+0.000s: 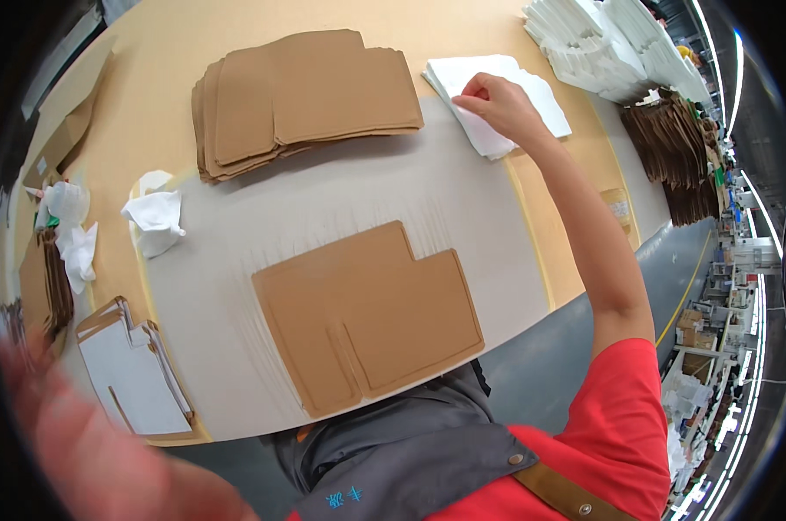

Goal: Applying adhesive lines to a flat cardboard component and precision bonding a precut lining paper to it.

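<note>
While brown panel (pixel 376 313) lies flat on desk (pixel 467 195), right hand (pixel 501 106) pinches nearly closed over white sheets (pixel 545 95), catch unclear; left hand (pixel 106 447) blurred, grip can't be told; likely sheet-picking, next needs clean separation

Brown panel (pixel 384 304) matt, leather-like; white sheets (pixel 480 132) smooth, matt; rag (pixel 156 217) wrinkled cloth

The notched panel (pixel 402 313) is brown with darker brown edges. The stack of panels (pixel 341 87) is brown too. The sheets (pixel 539 85) are white, the table (pixel 150 78) light tan, the mat (pixel 462 174) grey, the sleeve (pixel 614 386) bright red.
</note>
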### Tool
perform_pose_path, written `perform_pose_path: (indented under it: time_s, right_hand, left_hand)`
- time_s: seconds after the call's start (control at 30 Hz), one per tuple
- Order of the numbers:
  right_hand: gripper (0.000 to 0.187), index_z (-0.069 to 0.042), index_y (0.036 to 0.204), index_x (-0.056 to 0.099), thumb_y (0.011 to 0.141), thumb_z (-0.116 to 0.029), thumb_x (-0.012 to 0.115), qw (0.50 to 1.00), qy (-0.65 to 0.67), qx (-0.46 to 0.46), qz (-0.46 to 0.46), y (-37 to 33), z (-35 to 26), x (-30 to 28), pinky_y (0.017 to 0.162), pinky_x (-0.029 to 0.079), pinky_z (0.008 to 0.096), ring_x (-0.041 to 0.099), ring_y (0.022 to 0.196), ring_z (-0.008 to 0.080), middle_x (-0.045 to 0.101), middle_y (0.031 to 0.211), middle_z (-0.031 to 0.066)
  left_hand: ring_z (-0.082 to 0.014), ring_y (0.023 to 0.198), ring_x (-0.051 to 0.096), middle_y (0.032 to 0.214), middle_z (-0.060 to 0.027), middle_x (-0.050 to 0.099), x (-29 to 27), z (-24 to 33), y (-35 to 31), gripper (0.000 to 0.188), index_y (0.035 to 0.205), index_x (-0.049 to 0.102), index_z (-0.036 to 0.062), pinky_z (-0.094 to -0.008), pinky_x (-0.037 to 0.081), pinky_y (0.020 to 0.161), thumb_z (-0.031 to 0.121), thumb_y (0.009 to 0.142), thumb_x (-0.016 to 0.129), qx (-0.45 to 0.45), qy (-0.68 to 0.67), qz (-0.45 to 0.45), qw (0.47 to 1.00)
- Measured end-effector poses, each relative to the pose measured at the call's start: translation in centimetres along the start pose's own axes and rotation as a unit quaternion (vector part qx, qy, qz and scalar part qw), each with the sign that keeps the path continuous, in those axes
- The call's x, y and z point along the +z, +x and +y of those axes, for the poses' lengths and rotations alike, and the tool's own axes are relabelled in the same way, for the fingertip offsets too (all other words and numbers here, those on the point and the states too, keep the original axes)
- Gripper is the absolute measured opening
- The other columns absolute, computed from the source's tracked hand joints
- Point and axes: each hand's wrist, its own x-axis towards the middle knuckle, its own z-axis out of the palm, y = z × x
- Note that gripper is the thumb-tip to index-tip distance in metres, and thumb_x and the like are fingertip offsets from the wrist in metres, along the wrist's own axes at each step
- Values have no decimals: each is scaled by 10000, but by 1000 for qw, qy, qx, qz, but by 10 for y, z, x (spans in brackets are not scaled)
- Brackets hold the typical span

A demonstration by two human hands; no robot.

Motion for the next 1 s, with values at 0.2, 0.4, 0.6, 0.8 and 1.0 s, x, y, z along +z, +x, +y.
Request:
perform_pose_path:
  time_s: [0.2,0.4,0.6,0.8,1.0]
  right_hand:
    - [264,-20,889,686,831,-277,699,992,-114,31,-47,17,1,-1,781,532,377,664,880,242,706,936,118]
    - [220,-2,807,680,818,-220,648,995,-93,22,-39,24,-4,-4,666,502,336,629,707,169,687,749,74]
    - [210,-1,787,681,803,-206,636,994,-99,19,-51,25,-6,-6,640,490,320,624,683,151,672,708,71]
    - [207,-6,816,677,815,-212,651,996,-31,20,-86,27,7,-9,648,485,297,603,690,122,656,710,46]
    - [186,-25,891,663,893,-210,649,986,96,28,-137,25,24,-14,716,478,247,582,756,85,634,779,2]
  left_hand:
    - [-242,1167,563,1212,-130,594,127,-66,-16,212,1041,684,41,-348,425,1012,-72,880,607,100,219,-302,922]
    - [-269,1087,587,1138,-103,614,177,-112,-19,162,974,695,53,-368,453,948,-59,885,621,92,178,-373,906]
    - [-260,1019,583,1055,-63,623,228,-143,-26,134,975,702,77,-385,440,871,2,876,652,210,178,-410,870]
    - [-222,1030,561,1023,-38,621,280,-156,-34,209,974,705,47,-360,408,895,-46,802,632,285,247,-431,820]
    - [-225,1052,532,1025,-54,620,326,-162,-32,331,1041,712,54,-352,377,933,-77,753,617,332,312,-482,748]
